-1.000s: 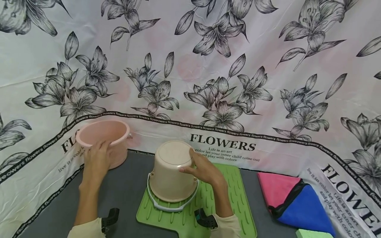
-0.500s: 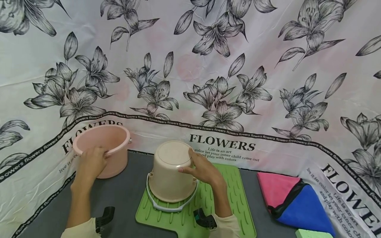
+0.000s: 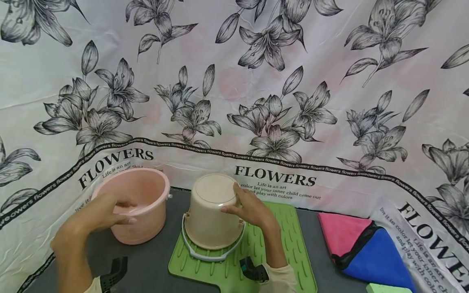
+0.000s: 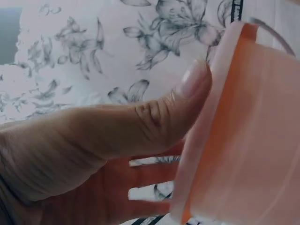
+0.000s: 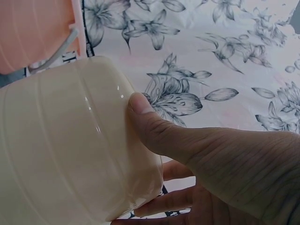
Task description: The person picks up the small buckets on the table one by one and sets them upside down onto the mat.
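Observation:
A pink bucket (image 3: 146,224) stands upright on the left of the dark grey table. My left hand (image 3: 93,213) holds its near rim, fingers over the inside and thumb on the outer wall; the left wrist view shows the thumb (image 4: 192,89) against the rim. Upside down on a green ridged mat (image 3: 289,240) sits a beige bucket (image 3: 212,224), its pale handle (image 3: 210,257) hanging round its front. On its right side, near the upturned base, my right hand (image 3: 253,207) grips it; thumb and fingers straddle the base edge in the right wrist view.
A folded pink and blue cloth (image 3: 377,256) with black trim lies to the right, beside a light green block (image 3: 388,288) at the front edge. Behind the table (image 3: 157,252) hangs a white flower-print sheet (image 3: 227,101).
The pink bucket has come toward me and slightly right, with my left hand on its rim. My left wrist has swung outward to the left. The right hand and beige bucket have stayed put.

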Demonstrator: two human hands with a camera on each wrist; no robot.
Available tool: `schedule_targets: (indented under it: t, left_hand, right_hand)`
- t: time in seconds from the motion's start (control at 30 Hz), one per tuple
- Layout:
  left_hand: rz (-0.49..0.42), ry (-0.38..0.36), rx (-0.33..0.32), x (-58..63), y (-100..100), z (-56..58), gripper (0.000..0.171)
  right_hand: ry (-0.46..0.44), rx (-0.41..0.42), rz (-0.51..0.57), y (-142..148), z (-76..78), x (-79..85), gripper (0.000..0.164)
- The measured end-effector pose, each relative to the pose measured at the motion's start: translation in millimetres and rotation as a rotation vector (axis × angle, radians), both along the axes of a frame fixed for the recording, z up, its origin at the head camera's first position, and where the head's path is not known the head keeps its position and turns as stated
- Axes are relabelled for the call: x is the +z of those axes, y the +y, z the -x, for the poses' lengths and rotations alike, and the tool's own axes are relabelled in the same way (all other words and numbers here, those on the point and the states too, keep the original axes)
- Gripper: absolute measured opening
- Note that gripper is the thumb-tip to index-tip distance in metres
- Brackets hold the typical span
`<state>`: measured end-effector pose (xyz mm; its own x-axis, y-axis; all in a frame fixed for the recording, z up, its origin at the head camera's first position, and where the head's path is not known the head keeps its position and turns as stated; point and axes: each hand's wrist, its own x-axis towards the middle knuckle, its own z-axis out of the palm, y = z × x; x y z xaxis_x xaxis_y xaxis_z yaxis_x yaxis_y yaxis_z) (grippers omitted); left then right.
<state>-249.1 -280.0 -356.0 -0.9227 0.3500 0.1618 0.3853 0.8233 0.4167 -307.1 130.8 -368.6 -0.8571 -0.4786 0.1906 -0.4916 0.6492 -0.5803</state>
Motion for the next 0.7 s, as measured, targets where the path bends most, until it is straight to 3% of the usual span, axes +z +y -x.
schedule_targets:
  t: [0.1, 0.17, 0.33, 0.47, 0.6, 0.7]
  left_hand:
    - [0.024, 0.036, 0.086, -0.2, -3, -3.7, 0.045]
    - [0.036, -0.013, 0.11, 1.5, -5, -4.5, 0.038]
    - [0.036, -0.156, 0.054, 8.6, -6, -6.4, 0.013]
    - [0.025, -0.216, 0.01, 13.2, -1, -11.1, 0.009]
    - [0.01, -0.222, -0.037, 13.8, 0, -15.5, 0.018]
    - [0.036, -0.151, -0.031, 9.8, -3, -19.0, 0.031]
  right_hand:
    - [0.004, 0.0, 0.003, 1, -0.2, 1.1, 0.085]
    - [-0.002, 0.004, 0.003, 1, -0.1, 1.8, 0.085]
    - [-0.005, 0.01, -0.012, 1, 0.7, 4.1, 0.089]
    - [-0.005, -0.005, -0.011, 2, 0.7, 5.7, 0.092]
    - [-0.008, -0.006, -0.009, 2, 1.6, 4.8, 0.089]
    - [-0.011, -0.01, -0.006, 1, 2.4, 3.3, 0.09]
